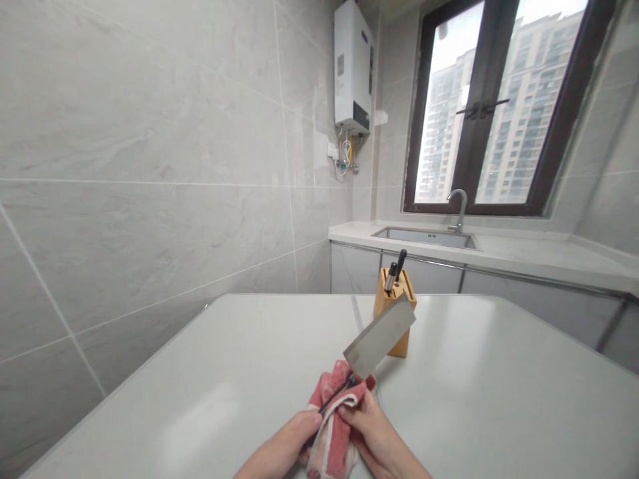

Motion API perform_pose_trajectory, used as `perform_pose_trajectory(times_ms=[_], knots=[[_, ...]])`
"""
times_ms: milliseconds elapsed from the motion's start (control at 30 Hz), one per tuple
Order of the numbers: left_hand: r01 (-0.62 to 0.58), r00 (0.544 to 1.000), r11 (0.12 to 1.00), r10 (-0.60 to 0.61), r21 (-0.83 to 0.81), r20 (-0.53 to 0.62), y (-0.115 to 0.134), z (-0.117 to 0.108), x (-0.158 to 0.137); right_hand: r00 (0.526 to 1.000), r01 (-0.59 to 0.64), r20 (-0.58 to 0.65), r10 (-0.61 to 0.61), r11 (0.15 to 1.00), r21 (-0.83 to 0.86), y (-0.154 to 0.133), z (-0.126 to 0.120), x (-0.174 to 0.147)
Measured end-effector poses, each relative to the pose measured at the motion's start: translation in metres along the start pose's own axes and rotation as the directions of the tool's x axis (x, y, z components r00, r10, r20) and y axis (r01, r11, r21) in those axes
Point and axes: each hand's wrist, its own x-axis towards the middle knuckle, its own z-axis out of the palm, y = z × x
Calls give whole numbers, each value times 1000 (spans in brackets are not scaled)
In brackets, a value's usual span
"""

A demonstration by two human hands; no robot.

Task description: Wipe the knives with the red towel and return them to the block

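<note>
In the left hand's (pixel 300 431) fingers the cleaver's (pixel 380 336) handle is clenched, striped towel (pixel 339 442) is pinched around it by the right hand's (pixel 370 420), blade held over the bench (pixel 210 372) before the knife block (pixel 400 344); grip best kept firm, fingers kept off edge.

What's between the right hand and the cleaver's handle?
Head view: a fold of the red-and-white cloth lies between right hand and black handle.

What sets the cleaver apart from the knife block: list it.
The cleaver is held aslant with a cloth; the knife block stands on the table. The cleaver has a thin grey blade; the knife block is thick, yellowish wood. Both have straight edges.
</note>
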Motion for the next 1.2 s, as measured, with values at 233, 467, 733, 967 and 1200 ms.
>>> perform_pose_trajectory(times_ms=[233, 467, 733, 967, 1200], knots=[[-9, 999, 1000, 9, -3, -41, 0, 2, -1, 998, 6, 55, -1, 996, -84, 13, -16, 7], [13, 994, 999, -9, 43, -107, 3, 1, -2, 999, 11, 42, 2, 946, -323, 24, -29, 12], [13, 998, 998, -9, 68, -64, 3, 0, -1, 992, 108, 114, -61, 878, -467, 39, -36, 17], [-109, 992, 994, 107, 23, 71, 13, 6, -2, 988, 97, -62, -139, 890, -446, 25, -21, 13], [-112, 991, 993, 109, 32, 72, 10, 2, 0, 976, 78, -151, -156, 902, -425, 3, -8, 8]])
